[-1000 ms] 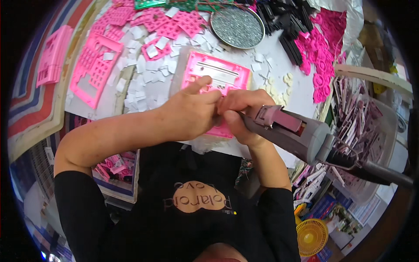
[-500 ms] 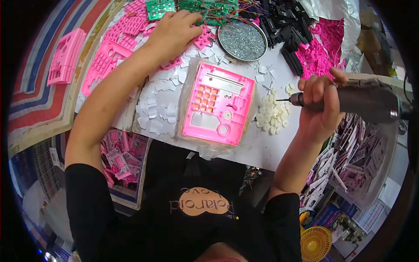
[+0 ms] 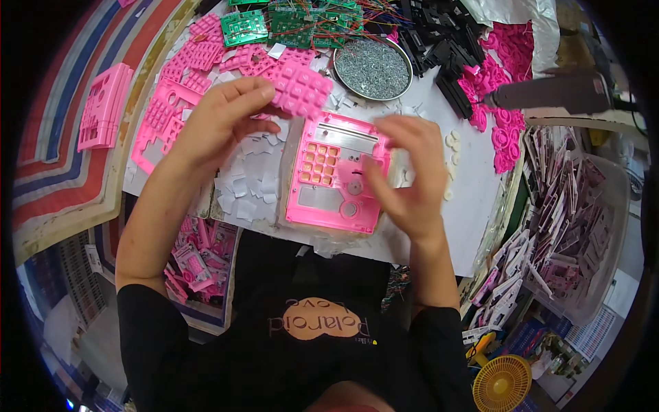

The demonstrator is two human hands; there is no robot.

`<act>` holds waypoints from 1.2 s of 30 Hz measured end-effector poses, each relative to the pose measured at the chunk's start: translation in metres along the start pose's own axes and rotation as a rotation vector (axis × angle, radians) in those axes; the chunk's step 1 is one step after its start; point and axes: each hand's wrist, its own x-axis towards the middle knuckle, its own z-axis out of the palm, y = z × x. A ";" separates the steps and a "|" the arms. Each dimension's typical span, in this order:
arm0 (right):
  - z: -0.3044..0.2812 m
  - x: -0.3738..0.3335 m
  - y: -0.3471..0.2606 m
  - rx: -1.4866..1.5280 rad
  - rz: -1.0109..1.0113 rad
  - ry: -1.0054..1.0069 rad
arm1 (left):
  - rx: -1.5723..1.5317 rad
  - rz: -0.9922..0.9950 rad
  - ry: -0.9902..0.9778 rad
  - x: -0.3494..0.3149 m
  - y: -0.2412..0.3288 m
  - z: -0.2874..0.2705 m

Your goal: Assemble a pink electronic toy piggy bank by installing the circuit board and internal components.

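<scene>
My left hand (image 3: 232, 113) pinches a pink rubber-like keypad (image 3: 302, 89) with rows of raised keys, held over the far left corner of a pink plastic panel (image 3: 329, 218). The panel lies inner side up on a clear plastic wrapping (image 3: 288, 172); it has a grid of square holes, a clear window and round openings. Over the panel's right side hovers my right hand (image 3: 419, 178), slightly blurred, thumb and fingers apart, with nothing seen in it. A dark power screwdriver (image 3: 549, 95) is at the right, away from both hands, its tip above pink parts.
Round tray of screws (image 3: 374, 69), green circuit boards (image 3: 292, 29) with wires and black parts (image 3: 446, 41) crowd the back. Pink parts (image 3: 508, 130) and white discs (image 3: 453, 147) lie right; white paper pieces (image 3: 247, 175) left. A clear bin (image 3: 604, 233) stands lower right.
My right hand has let go of the screwdriver and moved left over the panel. My left hand has come back from the pile with a keypad. Pink parts now lie where white discs were nearby.
</scene>
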 end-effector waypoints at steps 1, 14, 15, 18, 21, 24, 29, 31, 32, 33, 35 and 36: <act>0.006 0.003 0.001 -0.142 -0.180 -0.075 | -0.078 -0.034 -0.010 -0.006 -0.002 0.007; 0.024 -0.004 0.015 0.360 0.615 -0.419 | 0.790 0.353 0.180 -0.056 -0.002 0.039; 0.022 -0.007 0.018 0.377 0.725 -0.483 | 0.754 0.339 0.204 -0.055 -0.006 0.035; 0.039 -0.021 0.029 0.385 0.689 -0.405 | 0.808 0.349 0.125 -0.051 -0.015 0.032; 0.040 -0.013 0.023 0.016 0.471 -0.465 | 0.836 0.349 0.133 -0.052 -0.018 0.029; 0.035 -0.012 0.009 -0.199 0.308 -0.422 | 0.828 0.328 0.189 -0.054 -0.017 0.019; 0.033 -0.033 -0.003 -0.314 -0.054 -0.624 | 0.900 0.315 0.308 -0.046 0.001 -0.004; 0.035 -0.049 -0.016 -0.329 -0.006 -0.788 | 0.916 0.314 0.330 -0.035 0.006 -0.021; 0.034 -0.048 -0.016 -0.352 -0.036 -0.797 | 0.969 0.339 0.366 -0.025 0.012 -0.030; 0.028 -0.046 -0.012 -0.377 -0.064 -0.805 | 1.021 0.364 0.401 -0.013 0.017 -0.039; 0.026 -0.045 -0.007 -0.447 -0.085 -0.827 | 1.160 0.373 0.482 0.018 0.027 -0.062; 0.028 -0.046 -0.009 -0.440 -0.076 -0.833 | 1.239 0.353 0.535 0.034 0.031 -0.075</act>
